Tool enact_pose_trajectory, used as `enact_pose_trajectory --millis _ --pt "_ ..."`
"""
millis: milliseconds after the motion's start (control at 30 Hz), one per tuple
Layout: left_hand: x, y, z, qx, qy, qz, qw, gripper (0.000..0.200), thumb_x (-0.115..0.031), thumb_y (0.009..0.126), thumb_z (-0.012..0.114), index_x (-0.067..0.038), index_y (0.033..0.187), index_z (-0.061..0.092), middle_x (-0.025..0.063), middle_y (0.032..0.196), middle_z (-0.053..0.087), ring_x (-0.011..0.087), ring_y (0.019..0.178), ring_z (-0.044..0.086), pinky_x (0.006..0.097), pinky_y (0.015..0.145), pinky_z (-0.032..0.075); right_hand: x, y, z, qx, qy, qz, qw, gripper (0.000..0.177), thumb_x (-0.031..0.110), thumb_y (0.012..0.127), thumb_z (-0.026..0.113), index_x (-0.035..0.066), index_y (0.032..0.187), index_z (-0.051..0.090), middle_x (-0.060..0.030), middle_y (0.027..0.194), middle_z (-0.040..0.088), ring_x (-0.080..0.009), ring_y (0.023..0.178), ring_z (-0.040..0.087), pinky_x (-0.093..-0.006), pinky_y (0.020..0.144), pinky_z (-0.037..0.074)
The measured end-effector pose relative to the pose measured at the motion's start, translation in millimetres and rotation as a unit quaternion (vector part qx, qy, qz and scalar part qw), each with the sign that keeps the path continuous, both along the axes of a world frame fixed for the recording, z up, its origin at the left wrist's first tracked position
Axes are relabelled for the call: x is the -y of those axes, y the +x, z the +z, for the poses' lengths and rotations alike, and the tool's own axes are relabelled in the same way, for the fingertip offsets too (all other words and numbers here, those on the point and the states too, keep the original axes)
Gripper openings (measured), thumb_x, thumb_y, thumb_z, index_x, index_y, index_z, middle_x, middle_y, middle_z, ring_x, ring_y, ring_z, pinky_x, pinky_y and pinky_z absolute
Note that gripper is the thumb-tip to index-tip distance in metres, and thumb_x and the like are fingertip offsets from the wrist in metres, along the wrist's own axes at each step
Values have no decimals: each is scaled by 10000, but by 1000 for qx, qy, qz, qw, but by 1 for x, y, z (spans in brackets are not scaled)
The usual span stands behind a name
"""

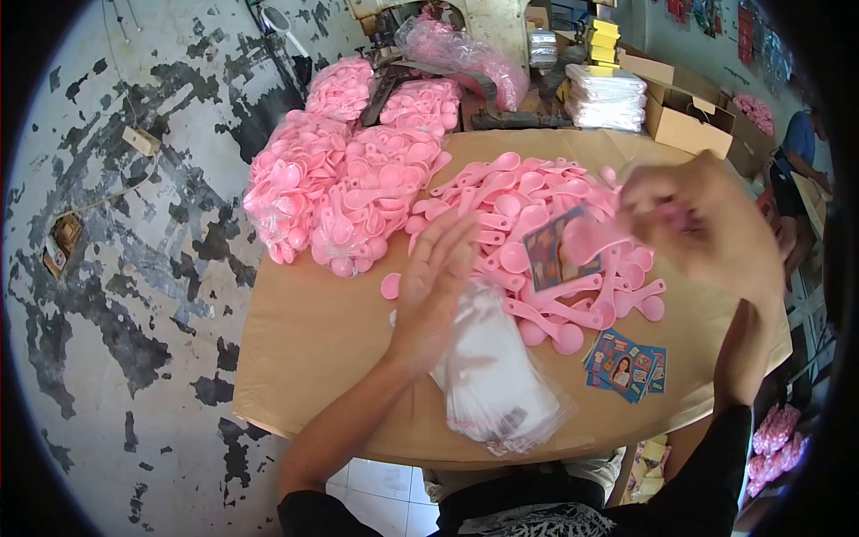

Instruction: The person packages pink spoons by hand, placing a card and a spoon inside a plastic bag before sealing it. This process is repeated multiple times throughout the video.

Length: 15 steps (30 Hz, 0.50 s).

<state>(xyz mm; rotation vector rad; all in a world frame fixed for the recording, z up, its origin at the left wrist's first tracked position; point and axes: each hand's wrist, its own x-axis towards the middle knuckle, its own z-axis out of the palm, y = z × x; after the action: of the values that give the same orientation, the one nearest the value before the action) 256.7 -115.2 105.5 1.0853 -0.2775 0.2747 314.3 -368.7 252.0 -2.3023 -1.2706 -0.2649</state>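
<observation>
Under the left hand (437, 286), fingers lying flat and together, the stack of clear bags (497, 385) is sitting near the table (313, 340) edge; a careless push may be sending slippery bags overboard. The right hand (698, 224) is hovering over the pink spoons (537, 201), too blurred to tell its grip.

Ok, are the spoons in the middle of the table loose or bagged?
Loose. The spoons lie scattered bare on the table; only the heaps at far left sit in clear bags.

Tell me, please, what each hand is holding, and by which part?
The right hand pinches a pink item in its fingertips; blur hides which part. The left hand lies open on the stack of clear bags, gripping nothing.
</observation>
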Motion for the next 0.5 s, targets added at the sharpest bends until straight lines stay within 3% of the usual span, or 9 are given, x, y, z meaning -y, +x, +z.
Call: enact_pose_trajectory --millis 67,133,200,233,267,333,367,467,500 --pt "3 -2 11 47 123 44 990 721 -141 878 671 10 1436 241 188 1464 330 264 1386 313 383 1175 208 -11 -6 -3 26 11 -10 1000 43 49 775 668 20 754 644 -20 564 570 -43 466 465 -242 433 311" --pt "9 -11 17 90 312 34 945 708 -103 853 670 27 1423 270 196 1443 365 269 1365 352 385 1146 246 -17 -11 -5 27 109 -18 993 72 69 782 679 29 726 659 -18 512 542 -51 414 434 -246 421 310" --pt "34 -26 42 91 459 25 883 714 -100 846 684 34 1419 280 192 1416 401 258 1339 386 380 1119 281 -27 -5 -24 0 142 43 989 93 96 800 685 21 748 668 -42 543 573 -79 418 459 -262 426 343" --pt "48 -23 46 115 471 19 874 605 -143 890 651 51 1382 358 164 1259 546 202 1145 542 346 959 431 -31 -6 -29 -6 140 51 989 109 108 802 692 20 744 667 -41 550 580 -84 427 469 -265 429 352" --pt "52 -19 44 54 439 -10 897 539 -164 905 636 53 1340 404 143 1184 575 173 1066 558 326 894 448 -32 -3 -34 -8 139 59 988 125 120 805 699 19 740 666 -40 557 587 -89 435 479 -267 432 361" --pt "54 -12 32 -73 372 -68 923 430 -206 935 606 58 1256 494 101 1034 634 116 909 590 286 762 482 -29 17 -36 62 215 50 973 197 167 813 726 17 927 669 -33 624 617 -107 491 519 -262 494 417" --pt "56 -6 25 -78 307 -54 947 323 -241 960 577 47 1107 581 58 884 644 62 787 578 253 637 469 -28 24 -32 89 272 35 958 236 172 817 727 18 984 660 -31 641 623 -110 503 525 -257 515 432" --pt "53 2 19 -140 265 -148 942 305 -258 959 588 29 1061 587 42 875 629 68 797 582 259 642 470 -8 39 -35 -43 229 63 970 314 131 854 687 19 1137 608 -39 690 645 -112 562 575 -250 599 482" --pt "52 2 14 -137 279 -163 936 310 -258 972 567 20 1111 567 34 941 617 65 853 575 255 691 474 -2 40 -35 -152 178 97 967 293 121 859 678 16 1125 613 -41 694 648 -108 578 587 -249 604 486"
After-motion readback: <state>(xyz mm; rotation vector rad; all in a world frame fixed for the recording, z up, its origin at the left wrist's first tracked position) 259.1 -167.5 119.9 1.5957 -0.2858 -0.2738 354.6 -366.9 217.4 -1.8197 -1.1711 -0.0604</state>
